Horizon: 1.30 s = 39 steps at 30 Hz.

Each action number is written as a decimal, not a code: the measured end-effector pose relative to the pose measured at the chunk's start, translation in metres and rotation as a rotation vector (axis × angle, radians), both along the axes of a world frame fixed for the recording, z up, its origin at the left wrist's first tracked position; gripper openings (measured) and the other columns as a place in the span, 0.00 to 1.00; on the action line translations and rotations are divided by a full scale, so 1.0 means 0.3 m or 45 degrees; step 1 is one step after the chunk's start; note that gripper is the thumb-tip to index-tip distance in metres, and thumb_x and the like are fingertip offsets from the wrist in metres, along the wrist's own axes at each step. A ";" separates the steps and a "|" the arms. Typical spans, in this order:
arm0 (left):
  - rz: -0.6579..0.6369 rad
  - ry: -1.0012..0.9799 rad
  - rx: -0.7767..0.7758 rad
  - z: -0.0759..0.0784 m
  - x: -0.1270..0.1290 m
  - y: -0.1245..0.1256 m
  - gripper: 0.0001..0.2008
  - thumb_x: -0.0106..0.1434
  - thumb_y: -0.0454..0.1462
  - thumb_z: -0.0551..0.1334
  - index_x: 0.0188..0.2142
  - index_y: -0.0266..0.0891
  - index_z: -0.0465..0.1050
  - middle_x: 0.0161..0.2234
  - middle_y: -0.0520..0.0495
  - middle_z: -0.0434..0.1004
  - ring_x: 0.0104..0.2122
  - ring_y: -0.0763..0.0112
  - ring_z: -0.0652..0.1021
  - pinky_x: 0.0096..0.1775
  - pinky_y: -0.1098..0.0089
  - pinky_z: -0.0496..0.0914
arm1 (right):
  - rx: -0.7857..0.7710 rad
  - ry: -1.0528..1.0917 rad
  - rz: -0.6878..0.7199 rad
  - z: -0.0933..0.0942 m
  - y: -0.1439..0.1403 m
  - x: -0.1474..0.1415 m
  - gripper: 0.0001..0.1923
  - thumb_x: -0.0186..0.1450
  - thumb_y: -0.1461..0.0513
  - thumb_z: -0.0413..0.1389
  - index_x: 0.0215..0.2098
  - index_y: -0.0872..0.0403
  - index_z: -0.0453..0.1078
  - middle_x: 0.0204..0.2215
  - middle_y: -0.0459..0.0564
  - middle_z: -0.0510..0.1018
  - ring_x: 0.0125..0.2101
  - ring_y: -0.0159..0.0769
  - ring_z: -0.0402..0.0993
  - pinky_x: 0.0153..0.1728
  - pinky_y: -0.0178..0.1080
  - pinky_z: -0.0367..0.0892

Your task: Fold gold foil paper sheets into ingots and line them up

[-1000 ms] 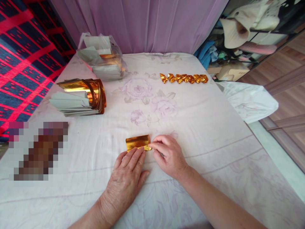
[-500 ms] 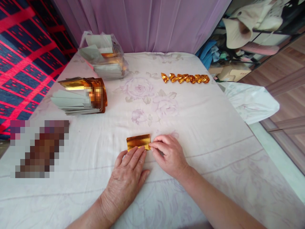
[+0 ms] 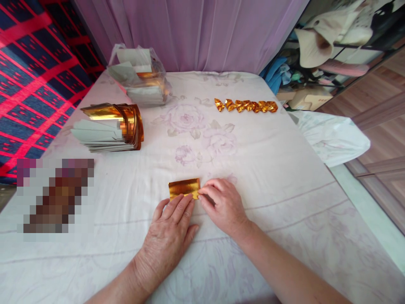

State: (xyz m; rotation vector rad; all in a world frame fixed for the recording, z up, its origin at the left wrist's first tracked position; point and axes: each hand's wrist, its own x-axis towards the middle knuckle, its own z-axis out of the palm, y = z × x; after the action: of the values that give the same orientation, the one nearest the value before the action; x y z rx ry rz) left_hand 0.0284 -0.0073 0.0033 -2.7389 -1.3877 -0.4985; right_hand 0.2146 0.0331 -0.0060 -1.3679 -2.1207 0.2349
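Gold foil sheet (image 3: 184,187) lies flat on the surface (image 3: 268,169), just ahead of both hands. Left hand (image 3: 169,234) fingers spread flat, pinning its near edge; right hand (image 3: 223,204) fingers pinched narrow on the near right corner. Likely light, thin, crease-prone; grip by edges.

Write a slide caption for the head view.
Left hand flat on gold foil sheet while right hand pinches its corner on the floral cloth.
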 end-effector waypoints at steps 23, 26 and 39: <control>0.054 -0.004 0.037 0.003 0.008 -0.044 0.19 0.73 0.40 0.49 0.56 0.35 0.70 0.56 0.45 0.75 0.55 0.61 0.72 0.55 0.57 0.62 | 0.000 -0.108 -0.042 0.001 -0.003 -0.009 0.01 0.63 0.63 0.60 0.33 0.51 0.72 0.32 0.47 0.75 0.36 0.39 0.69 0.39 0.41 0.62; 0.068 0.038 0.042 0.003 0.004 -0.053 0.19 0.73 0.39 0.50 0.56 0.35 0.70 0.56 0.44 0.75 0.56 0.59 0.72 0.54 0.56 0.64 | 0.012 -0.105 -0.029 -0.001 -0.002 -0.006 0.01 0.64 0.63 0.60 0.33 0.51 0.73 0.32 0.48 0.75 0.36 0.39 0.69 0.39 0.41 0.62; 0.092 0.115 -0.021 0.019 0.008 -0.060 0.20 0.73 0.40 0.48 0.56 0.32 0.70 0.57 0.44 0.74 0.55 0.59 0.72 0.53 0.56 0.65 | -0.009 -0.085 -0.008 -0.003 -0.003 0.001 0.03 0.65 0.62 0.57 0.34 0.51 0.73 0.33 0.49 0.74 0.36 0.39 0.71 0.40 0.42 0.64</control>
State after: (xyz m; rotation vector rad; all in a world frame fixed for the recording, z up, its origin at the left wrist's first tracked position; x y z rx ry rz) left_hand 0.0307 -0.0252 0.0091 -2.6759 -1.4688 -0.3571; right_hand 0.2148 0.0322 -0.0069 -1.4041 -2.1719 0.1965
